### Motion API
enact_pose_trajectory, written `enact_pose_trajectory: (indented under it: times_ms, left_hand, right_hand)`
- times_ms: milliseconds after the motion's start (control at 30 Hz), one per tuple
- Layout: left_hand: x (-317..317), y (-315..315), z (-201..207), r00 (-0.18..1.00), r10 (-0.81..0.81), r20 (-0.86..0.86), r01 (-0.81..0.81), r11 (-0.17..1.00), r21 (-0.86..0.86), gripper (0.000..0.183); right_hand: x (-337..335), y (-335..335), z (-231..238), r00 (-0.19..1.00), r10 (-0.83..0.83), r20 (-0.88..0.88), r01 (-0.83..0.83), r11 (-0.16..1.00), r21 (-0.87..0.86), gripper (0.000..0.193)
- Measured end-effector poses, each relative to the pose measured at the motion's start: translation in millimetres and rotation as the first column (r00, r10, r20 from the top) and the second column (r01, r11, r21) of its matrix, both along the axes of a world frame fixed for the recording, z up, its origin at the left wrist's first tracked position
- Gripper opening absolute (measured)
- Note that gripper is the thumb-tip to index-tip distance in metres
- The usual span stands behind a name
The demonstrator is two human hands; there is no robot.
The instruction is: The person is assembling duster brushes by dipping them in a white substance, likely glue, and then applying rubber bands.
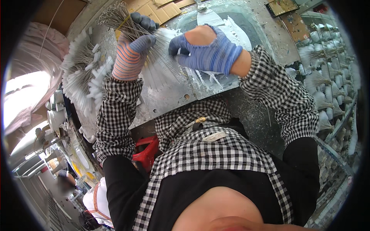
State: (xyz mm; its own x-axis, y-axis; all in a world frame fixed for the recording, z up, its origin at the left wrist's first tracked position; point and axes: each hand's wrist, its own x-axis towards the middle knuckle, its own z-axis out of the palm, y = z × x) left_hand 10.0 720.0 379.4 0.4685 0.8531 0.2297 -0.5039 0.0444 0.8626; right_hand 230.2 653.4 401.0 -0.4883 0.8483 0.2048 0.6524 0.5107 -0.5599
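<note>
A bundle of thin wire-handled brushes [129, 27] is gripped in my left hand [133, 52], which wears a striped orange and grey-blue glove. Looped wire ends point up and left, and pale bristles fan out down and right over the metal plate [165, 96]. My right hand [210, 48], in a blue striped glove with a large hole over its back, is just right of the bristles. Its fingers are curled toward the thumb, and whatever lies between them is hidden. Behind it, white paste [237, 32] is smeared on a glassy sheet.
More white-bristled brushes [83, 69] are heaped at the left, and racks of brush bunches [322, 77] stand at the right. Cardboard [160, 13] lies at the back. A dark framed screen-like object [282, 6] sits far right. Below is a red plastic container [147, 154].
</note>
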Motion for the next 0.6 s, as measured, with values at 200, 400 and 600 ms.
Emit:
enact_pose_trajectory:
  times_ms: [200,400,600]
  left_hand:
    - [9,16,-5,1.000,0.009,0.010,-0.009,1.000,0.005,0.042]
    - [37,22,6,0.998,0.053,0.024,-0.051,0.996,-0.073,0.043]
    - [68,18,21,0.902,0.238,-0.361,0.087,0.717,0.692,0.031]
  right_hand:
    - [5,14,-17,0.999,-0.044,0.007,0.043,0.999,0.015,0.021]
    - [17,31,-27,0.991,-0.136,-0.011,0.137,0.980,0.147,0.029]
    - [53,51,-42,0.994,-0.027,0.106,0.016,0.995,0.101,0.035]
